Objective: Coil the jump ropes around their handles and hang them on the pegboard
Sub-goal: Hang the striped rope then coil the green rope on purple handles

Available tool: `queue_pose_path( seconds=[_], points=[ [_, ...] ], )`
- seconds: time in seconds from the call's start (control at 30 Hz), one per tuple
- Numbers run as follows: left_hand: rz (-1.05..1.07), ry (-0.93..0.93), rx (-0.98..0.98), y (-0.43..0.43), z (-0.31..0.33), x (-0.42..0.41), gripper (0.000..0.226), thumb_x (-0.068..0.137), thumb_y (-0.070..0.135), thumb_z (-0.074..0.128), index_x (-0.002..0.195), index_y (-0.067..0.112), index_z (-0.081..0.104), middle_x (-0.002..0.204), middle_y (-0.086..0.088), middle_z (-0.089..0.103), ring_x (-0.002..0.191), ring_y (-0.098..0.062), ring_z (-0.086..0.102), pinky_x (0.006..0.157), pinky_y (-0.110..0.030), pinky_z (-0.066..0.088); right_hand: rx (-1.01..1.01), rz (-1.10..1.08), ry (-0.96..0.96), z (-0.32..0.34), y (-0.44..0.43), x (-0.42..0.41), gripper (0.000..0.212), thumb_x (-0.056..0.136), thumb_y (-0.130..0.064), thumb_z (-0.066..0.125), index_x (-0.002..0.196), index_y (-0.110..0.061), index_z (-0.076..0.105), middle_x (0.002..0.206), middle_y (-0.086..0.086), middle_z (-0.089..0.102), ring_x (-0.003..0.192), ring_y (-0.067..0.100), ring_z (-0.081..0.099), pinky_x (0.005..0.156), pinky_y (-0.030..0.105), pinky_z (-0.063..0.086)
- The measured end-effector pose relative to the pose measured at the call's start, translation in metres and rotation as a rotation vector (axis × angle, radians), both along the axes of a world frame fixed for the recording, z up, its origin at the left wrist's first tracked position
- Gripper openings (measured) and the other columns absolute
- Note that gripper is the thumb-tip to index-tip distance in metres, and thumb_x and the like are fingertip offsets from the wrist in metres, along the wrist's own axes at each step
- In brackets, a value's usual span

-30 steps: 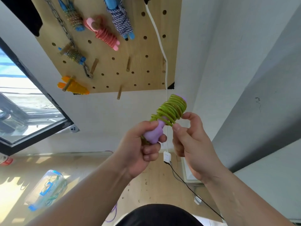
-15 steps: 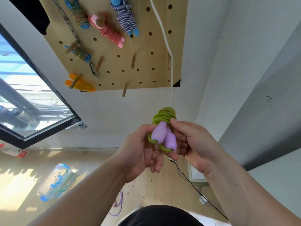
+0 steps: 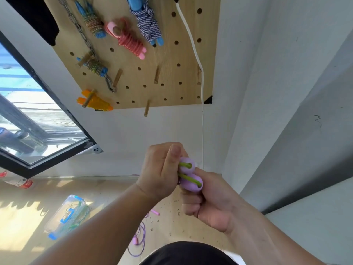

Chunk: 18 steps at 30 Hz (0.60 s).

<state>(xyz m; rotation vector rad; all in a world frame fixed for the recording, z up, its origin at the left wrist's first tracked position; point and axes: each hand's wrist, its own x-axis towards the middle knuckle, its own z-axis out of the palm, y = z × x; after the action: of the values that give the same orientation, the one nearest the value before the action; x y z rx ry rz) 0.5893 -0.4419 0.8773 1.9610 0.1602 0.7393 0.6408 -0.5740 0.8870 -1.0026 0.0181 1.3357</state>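
Two lilac handles of a jump rope (image 3: pixel 189 175) with green cord point their ends toward me at mid-frame. My left hand (image 3: pixel 162 171) pinches the green cord against the handles from the left. My right hand (image 3: pixel 212 201) grips the bundle from below and right, so the coiled part is hidden. Above, the wooden pegboard (image 3: pixel 168 60) carries several coiled ropes: a pink one (image 3: pixel 129 41), a blue-and-white one (image 3: pixel 147 23), two beaded ones and an orange one (image 3: pixel 95 101). Several wooden pegs (image 3: pixel 146 110) stand bare.
A white cable (image 3: pixel 202 96) runs down the pegboard's right side. A window (image 3: pixel 38 119) is at left. On the floor lie a clear plastic box (image 3: pixel 66 217) with blue clips and a purple jump rope (image 3: pixel 139 240). A grey wall rises at right.
The green-coiled bundle has turned from pointing up and away to end-on toward me. My right hand now wraps it from below; my left hand moved onto the cord at the handle ends.
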Motion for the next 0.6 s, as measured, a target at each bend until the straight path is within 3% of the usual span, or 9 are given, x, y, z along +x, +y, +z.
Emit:
queue_pose_path(
  seconds=[0.1,0.17,0.2,0.3,0.4,0.5,0.6],
  points=[
    [0.143,0.070,-0.212,-0.003,0.005,0.003,0.082,0.094,0.074,0.028,0.055,0.007,0.057,0.054,-0.012,0.062,0.054,-0.028,0.059,0.057,-0.037,0.048,-0.169,0.031,-0.400,0.001,0.001,-0.002,0.038,0.103,-0.031,0.042,0.066,-0.019,0.040,0.056,-0.002,0.026,0.054,0.016,0.016,0.055,0.032,0.014],
    [0.215,0.112,-0.379,-0.001,0.014,0.007,0.079,0.095,0.069,0.027,0.050,0.009,0.051,0.052,-0.018,0.053,0.051,-0.032,0.050,0.059,-0.039,0.044,-0.273,0.052,-0.785,-0.003,-0.002,0.002,0.041,0.102,-0.039,0.045,0.068,-0.017,0.046,0.053,-0.004,0.037,0.052,0.015,0.027,0.056,0.032,0.023],
    [0.239,0.126,-0.518,0.001,0.016,0.011,0.079,0.100,0.065,0.028,0.045,0.012,0.049,0.048,-0.013,0.048,0.049,-0.027,0.046,0.058,-0.037,0.041,-0.303,0.059,-0.987,-0.006,-0.003,0.004,0.044,0.100,-0.043,0.051,0.066,-0.015,0.048,0.053,-0.007,0.039,0.051,0.013,0.032,0.055,0.031,0.027],
    [0.259,0.154,-0.994,0.009,0.017,0.015,0.077,0.108,0.051,0.033,0.040,0.022,0.057,0.046,0.004,0.049,0.052,-0.018,0.048,0.054,-0.027,0.045,-0.272,-0.019,-1.383,-0.009,-0.008,0.012,0.034,0.093,-0.036,0.065,0.065,-0.019,0.059,0.055,-0.008,0.048,0.055,0.010,0.042,0.052,0.024,0.032],
    [0.115,0.346,-1.351,0.014,0.013,0.003,0.063,0.101,0.057,0.045,0.054,0.018,0.061,0.053,0.001,0.049,0.050,-0.018,0.050,0.050,-0.024,0.048,-0.125,-0.080,-1.661,-0.003,-0.010,0.019,0.023,0.093,-0.032,0.062,0.072,-0.022,0.065,0.070,-0.009,0.052,0.069,0.012,0.051,0.059,0.024,0.039],
    [-0.129,0.626,-1.377,0.011,0.013,-0.008,0.071,0.092,0.072,0.042,0.063,0.009,0.057,0.059,-0.010,0.050,0.048,-0.025,0.052,0.053,-0.032,0.052,0.110,0.029,-1.855,0.003,-0.011,0.030,0.021,0.096,-0.030,0.057,0.083,-0.018,0.067,0.087,-0.009,0.049,0.082,0.008,0.049,0.070,0.018,0.038],
    [-0.340,0.823,-1.296,0.007,0.009,-0.012,0.084,0.089,0.077,0.034,0.058,0.005,0.064,0.059,-0.016,0.057,0.051,-0.029,0.060,0.060,-0.037,0.056,0.194,0.075,-1.915,0.005,-0.006,0.043,0.020,0.094,-0.031,0.060,0.084,-0.016,0.070,0.097,-0.005,0.050,0.092,0.014,0.052,0.079,0.024,0.042]
  ],
)
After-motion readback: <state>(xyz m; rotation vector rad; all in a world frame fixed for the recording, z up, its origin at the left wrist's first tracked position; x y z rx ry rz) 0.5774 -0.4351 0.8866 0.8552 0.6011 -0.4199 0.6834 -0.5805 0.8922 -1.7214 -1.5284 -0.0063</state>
